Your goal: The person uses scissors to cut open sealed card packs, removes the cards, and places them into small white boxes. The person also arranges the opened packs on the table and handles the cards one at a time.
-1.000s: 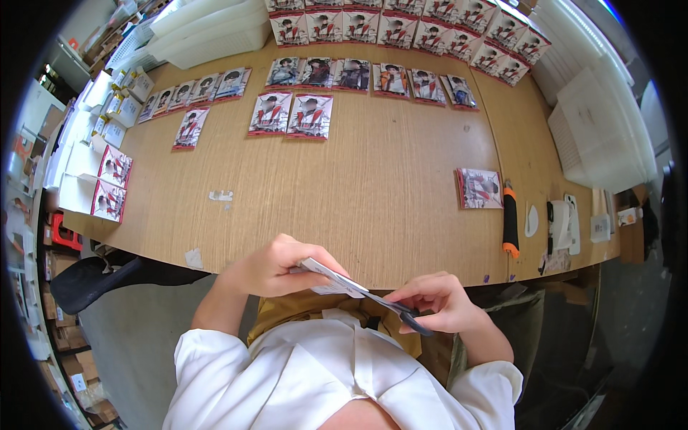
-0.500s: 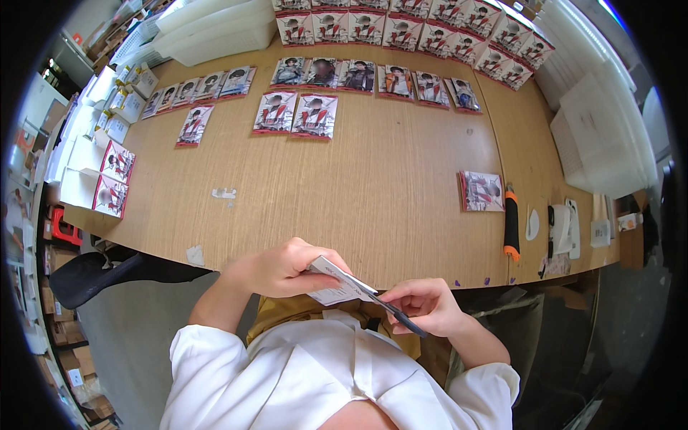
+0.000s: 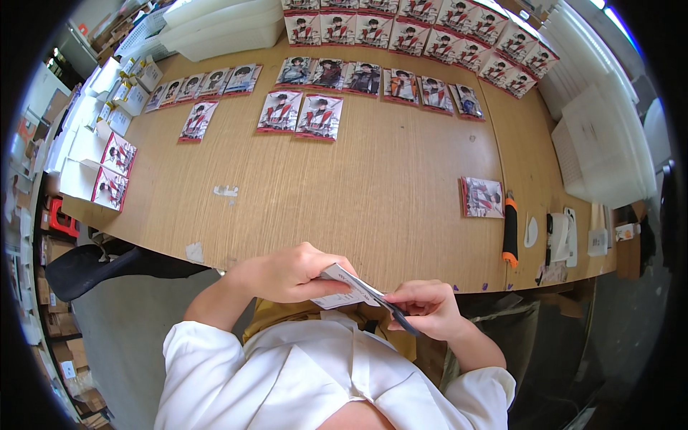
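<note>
Over the table's near edge, my left hand (image 3: 304, 274) is closed around a flat white packet (image 3: 337, 297), its thumb along one face. Small dark print shows on the side turned to me. My right hand (image 3: 428, 308) grips a pair of dark-handled scissors (image 3: 405, 321). Their narrow blades run along the packet's right edge, and my fingers partly cover the handles. Beyond the right hand, a small stack of illustrated card packets (image 3: 482, 198) lies on the table.
On the wooden table (image 3: 344, 208) lie rows of illustrated packets (image 3: 326, 74). Stacked packets (image 3: 375, 30) line the back, with white bins (image 3: 222, 32) behind at left. Small boxes (image 3: 111, 168) stand left. An orange-and-black tool (image 3: 510, 233) lies right; a black chair (image 3: 93, 272) is below left.
The scissors have turned slightly in my right hand, and their handles look more spread. My left hand still holds the packet. The whole view has shifted a little.
</note>
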### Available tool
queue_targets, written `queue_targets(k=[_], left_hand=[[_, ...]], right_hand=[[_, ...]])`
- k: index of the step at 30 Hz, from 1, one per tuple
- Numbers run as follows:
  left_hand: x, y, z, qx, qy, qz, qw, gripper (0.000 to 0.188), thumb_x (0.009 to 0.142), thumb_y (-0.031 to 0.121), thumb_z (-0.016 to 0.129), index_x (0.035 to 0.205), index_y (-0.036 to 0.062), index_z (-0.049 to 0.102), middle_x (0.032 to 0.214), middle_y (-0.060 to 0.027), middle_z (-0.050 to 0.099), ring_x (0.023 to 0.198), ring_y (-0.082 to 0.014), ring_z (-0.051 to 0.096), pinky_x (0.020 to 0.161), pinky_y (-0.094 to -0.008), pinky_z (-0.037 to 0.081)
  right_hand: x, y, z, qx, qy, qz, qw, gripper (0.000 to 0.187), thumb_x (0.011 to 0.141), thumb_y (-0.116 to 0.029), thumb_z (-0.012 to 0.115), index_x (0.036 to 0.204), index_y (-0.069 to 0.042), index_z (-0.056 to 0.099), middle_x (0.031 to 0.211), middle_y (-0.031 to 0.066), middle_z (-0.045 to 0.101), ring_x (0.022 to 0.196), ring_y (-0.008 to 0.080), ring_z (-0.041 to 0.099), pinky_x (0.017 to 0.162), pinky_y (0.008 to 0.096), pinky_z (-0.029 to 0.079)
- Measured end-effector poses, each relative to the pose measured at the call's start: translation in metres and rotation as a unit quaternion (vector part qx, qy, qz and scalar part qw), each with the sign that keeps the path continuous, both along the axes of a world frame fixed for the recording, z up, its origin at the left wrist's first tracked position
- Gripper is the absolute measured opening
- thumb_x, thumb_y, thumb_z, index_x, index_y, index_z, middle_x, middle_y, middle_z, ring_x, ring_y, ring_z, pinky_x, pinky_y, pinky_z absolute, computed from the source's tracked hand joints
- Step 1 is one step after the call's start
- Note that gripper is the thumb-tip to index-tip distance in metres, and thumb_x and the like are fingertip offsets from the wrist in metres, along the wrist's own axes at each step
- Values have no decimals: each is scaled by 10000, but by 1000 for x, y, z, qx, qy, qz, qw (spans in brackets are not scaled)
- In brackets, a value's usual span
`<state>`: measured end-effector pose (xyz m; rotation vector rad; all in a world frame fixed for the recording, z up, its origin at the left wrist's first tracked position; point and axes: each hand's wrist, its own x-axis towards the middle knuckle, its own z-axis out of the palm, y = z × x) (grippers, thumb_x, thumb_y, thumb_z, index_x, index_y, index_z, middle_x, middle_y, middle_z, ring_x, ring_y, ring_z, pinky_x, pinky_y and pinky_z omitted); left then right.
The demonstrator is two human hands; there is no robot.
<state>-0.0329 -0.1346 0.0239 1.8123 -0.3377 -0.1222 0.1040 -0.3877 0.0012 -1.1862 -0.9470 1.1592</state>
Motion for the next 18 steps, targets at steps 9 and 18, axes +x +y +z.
queue_targets(k=[9, 18], left_hand=[[0, -5, -1, -28, -23, 24, 999, 124, 910, 59, 604, 1021, 6, 598, 768, -131, 640, 622, -237, 610, 566, -313, 454], [-1, -3, 4, 5, 9, 31, 999, 130, 885, 30, 621, 1009, -5, 611, 782, -100, 655, 637, -198, 633, 587, -283, 480]], right_hand=[[-10, 3, 10, -17, 41, -46, 998, 328, 795, 68, 696, 1114, 81, 623, 932, 93, 632, 762, 83, 588, 700, 205, 503], [-8, 6, 6, -4, -34, -54, 998, 324, 780, 47, 723, 1090, 74, 633, 813, 58, 630, 700, 50, 568, 570, 179, 447]])
